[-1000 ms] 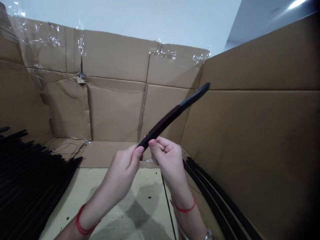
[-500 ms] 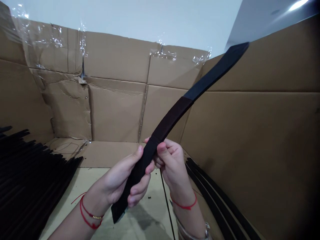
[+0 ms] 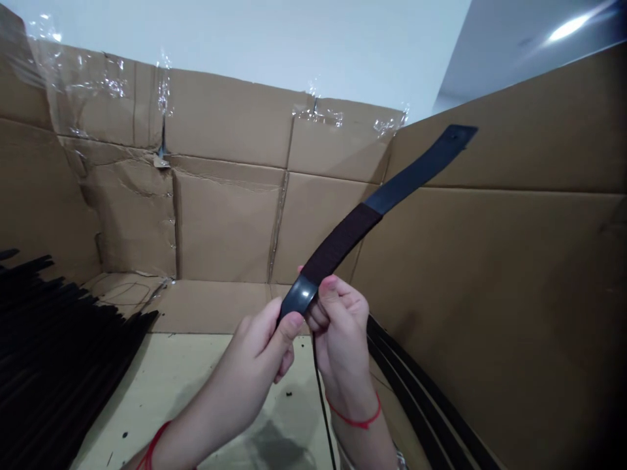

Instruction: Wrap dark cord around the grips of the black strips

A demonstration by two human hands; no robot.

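A long, curved dark strip (image 3: 409,179) slants up to the right in front of me, with a small hole near its far end. Dark brown wrapping (image 3: 343,241) covers its middle. My left hand (image 3: 267,343) is closed around the lower part, thumb on top, beside a bare glossy stretch. At the wrapping's lower edge, my right hand (image 3: 343,316) has its fingers closed against the strip's side. A thin dark cord (image 3: 322,385) runs down from the right fingers; whether they also pinch it is hidden.
Many dark strips (image 3: 59,346) lie piled at the left. Several long dark strips (image 3: 416,385) run along the right side. Tall cardboard walls (image 3: 225,222) with clear tape enclose the pale work surface (image 3: 196,365), where small dark bits lie.
My left hand has turned over, thumb now across the top of the strip. The strip has rotated and its far end dropped; a glossy part now shows below the wrapping.
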